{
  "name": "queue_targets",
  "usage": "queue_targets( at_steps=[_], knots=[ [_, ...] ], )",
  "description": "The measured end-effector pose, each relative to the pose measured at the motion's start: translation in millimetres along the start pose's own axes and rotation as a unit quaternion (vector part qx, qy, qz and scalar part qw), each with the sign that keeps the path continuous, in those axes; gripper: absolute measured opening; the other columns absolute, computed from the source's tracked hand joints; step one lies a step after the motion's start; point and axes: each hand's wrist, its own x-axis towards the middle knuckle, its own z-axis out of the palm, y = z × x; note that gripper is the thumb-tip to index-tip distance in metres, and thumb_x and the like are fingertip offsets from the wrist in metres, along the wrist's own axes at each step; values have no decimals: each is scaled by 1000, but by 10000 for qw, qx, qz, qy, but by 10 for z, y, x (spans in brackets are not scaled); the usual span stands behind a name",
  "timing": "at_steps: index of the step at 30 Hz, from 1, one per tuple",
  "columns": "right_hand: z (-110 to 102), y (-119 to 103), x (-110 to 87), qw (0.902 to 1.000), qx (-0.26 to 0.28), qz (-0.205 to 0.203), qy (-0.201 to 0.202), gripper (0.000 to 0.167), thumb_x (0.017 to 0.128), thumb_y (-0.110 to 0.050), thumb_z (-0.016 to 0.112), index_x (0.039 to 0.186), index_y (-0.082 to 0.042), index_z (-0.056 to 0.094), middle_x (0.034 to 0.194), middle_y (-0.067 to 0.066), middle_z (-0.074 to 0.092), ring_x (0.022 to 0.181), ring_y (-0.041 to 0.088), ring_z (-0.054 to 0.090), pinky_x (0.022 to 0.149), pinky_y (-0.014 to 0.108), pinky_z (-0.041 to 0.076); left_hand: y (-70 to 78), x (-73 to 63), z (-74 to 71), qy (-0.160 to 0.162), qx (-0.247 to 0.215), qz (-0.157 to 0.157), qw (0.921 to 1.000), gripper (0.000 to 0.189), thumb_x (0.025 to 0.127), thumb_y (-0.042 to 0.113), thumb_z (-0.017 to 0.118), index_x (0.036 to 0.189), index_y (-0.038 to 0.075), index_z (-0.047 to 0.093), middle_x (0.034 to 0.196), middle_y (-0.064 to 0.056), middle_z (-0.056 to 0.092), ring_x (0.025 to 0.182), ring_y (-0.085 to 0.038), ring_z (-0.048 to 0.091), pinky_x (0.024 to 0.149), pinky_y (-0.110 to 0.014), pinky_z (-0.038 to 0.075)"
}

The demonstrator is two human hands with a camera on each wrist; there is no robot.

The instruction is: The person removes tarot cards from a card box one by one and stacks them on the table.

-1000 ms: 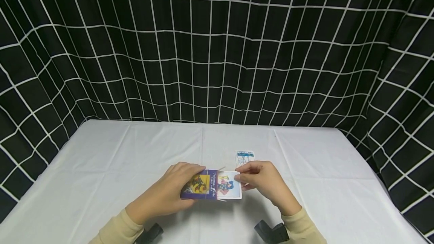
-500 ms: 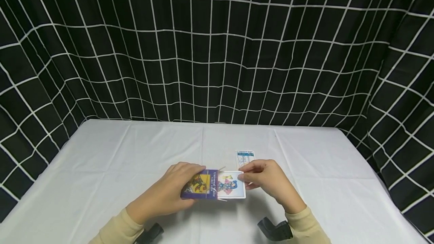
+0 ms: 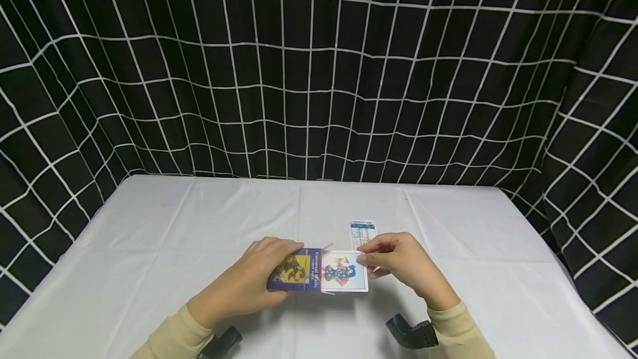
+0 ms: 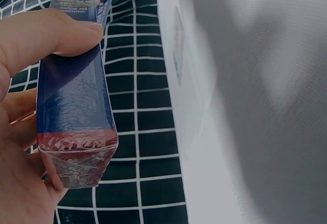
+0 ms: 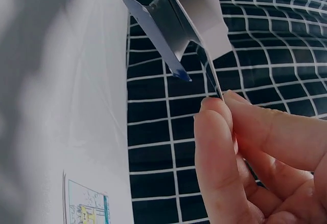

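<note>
Card (image 3: pixel 341 275) pinched by right fingers (image 5: pixel 217 152); left fingers (image 4: pixel 66 32) grip box (image 3: pixel 298 268); tabletop card (image 3: pixel 361 232) partly hidden.

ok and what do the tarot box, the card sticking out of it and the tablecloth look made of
Tarot box: probably printed cardboard, with clear plastic film; one end looks shiny and crinkled in the left wrist view.
Card: likely printed card stock, finish uncertain; its edge looks very thin in the right wrist view.
Tablecloth: apparently matte woven fabric, given its creases and fine texture.
</note>
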Motion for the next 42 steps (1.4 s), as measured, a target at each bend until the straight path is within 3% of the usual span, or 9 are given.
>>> queue_targets(
  at_steps=[29,42],
  knots=[
    [-180,22,-22,9997,-214,110,-13,26,85,-7,73,102,13,70,79,5,73,66,11,65,63,29,61,-19,1,-10,7,12,-79,10000,76,73,20,81,142,9,50,137,-4,59,126,-20,52,109,-46,42],
    [-285,16,-50,9995,-234,6,-206,28,87,-7,71,105,14,69,78,5,73,67,9,66,65,29,62,-14,-12,-14,78,15,-25,10000,77,72,19,81,141,9,50,137,-4,59,126,-21,52,110,-47,42]
  ],
)
